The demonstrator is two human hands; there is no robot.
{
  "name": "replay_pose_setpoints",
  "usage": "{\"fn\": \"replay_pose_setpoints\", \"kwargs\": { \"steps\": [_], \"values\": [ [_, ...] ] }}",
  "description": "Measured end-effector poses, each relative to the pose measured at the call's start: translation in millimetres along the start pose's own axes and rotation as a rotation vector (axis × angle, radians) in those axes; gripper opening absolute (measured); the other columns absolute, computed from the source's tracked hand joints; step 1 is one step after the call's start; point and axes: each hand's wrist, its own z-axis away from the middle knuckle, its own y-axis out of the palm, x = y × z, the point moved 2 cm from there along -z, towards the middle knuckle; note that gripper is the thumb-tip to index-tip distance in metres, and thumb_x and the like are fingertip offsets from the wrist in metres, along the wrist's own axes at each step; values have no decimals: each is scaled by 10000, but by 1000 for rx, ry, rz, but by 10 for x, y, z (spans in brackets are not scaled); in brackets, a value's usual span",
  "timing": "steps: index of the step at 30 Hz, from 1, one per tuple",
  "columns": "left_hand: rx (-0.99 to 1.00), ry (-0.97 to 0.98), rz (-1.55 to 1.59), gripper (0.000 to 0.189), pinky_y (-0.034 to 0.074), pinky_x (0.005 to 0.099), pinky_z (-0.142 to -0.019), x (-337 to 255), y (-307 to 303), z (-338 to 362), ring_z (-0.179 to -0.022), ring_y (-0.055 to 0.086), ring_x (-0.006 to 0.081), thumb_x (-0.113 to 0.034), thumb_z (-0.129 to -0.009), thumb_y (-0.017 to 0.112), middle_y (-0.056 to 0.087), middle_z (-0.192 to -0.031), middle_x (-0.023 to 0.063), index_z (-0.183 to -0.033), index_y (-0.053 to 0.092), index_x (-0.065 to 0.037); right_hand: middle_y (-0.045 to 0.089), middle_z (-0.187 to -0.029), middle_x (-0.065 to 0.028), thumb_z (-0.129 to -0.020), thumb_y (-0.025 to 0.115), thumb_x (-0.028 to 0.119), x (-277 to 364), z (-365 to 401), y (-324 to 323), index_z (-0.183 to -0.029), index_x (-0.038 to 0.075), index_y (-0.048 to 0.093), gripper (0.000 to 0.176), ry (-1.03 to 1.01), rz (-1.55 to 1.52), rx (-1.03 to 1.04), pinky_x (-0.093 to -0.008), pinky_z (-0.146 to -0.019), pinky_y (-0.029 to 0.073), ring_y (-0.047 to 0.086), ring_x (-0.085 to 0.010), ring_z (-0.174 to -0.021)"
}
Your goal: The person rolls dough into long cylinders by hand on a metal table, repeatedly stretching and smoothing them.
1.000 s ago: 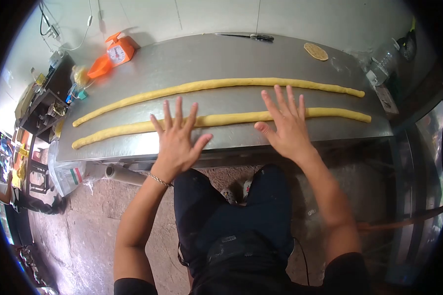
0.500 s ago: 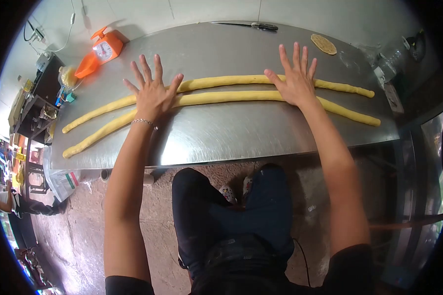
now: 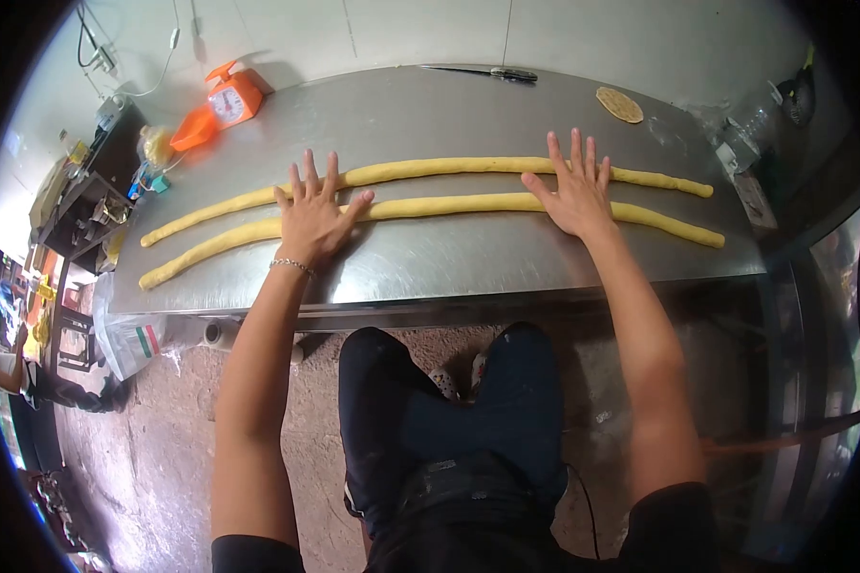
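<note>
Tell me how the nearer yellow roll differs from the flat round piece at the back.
The nearer roll is long and rope-like; the round piece is a flat disc. The nearer roll runs beneath the left hand and right hand, while the round piece lies apart from them. The nearer roll is yellow, the round piece browner. Both rest on the metal table.

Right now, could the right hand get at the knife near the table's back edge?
Probably yes. The right hand is open, its fingertips past the back dough rope, and only metal tabletop lies between them and the knife; it must stretch forward.
</note>
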Motion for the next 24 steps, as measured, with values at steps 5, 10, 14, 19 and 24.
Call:
{"fn": "replay_pose_setpoints", "kwargs": {
  "steps": [5, 10, 14, 19, 24],
  "values": [
    [-4, 96, -103, 968, 108, 646, -1307, -7, -193, 565, -1627, 227, 465, -778, -1017, 431, 261, -1764, 232, -1730, 259, -147, 251, -1766, -225, -994, 460, 808, -67, 597, -254, -1705, 185, 343, 953, -82, -42, 114, -612, -1320, 120, 196, -435, -1641],
    [-13, 176, -41, 963, 79, 644, -1312, 101, -378, 1269, -1637, 206, 454, -755, -990, 504, 254, -1776, 201, -1734, 269, -190, 312, -1738, -240, -1006, 492, 767, -245, 1287, -555, -1684, 183, 393, 900, -191, -119, 137, -619, -1313, 127, 236, -428, -1630],
    [35, 159, -105, 916, 21, 713, -1285, 224, -522, 1524, -1656, 134, 447, -728, -992, 516, 193, -1802, 166, -1738, 265, -260, 292, -1750, -224, -1004, 482, 773, -367, 1547, -728, -1689, 214, 389, 888, -195, 35, 100, -650, -1304, 97, 212, -460, -1628],
    [-20, 86, -134, 863, -20, 736, -1267, 683, -335, 1250, -1667, 60, 444, -665, -1019, 513, 102, -1823, 147, -1742, 247, -277, 236, -1779, -199, -1010, 489, 759, -832, 1323, -562, -1698, 264, 369, 856, -105, 112, 95, -662, -1302, 61, 171, -495, -1631],
    [-8, -43, -146, 877, 2, 774, -1247, 806, -142, 559, -1654, 28, 494, -705, -1037, 451, 97, -1817, 180, -1749, 211, -254, 178, -1795, -204, -1029, 455, 758, -1000, 700, -215, -1719, 306, 310, 838, -42, 108, 117, -665, -1300, 63, 142, -485, -1642]
  ]
}}
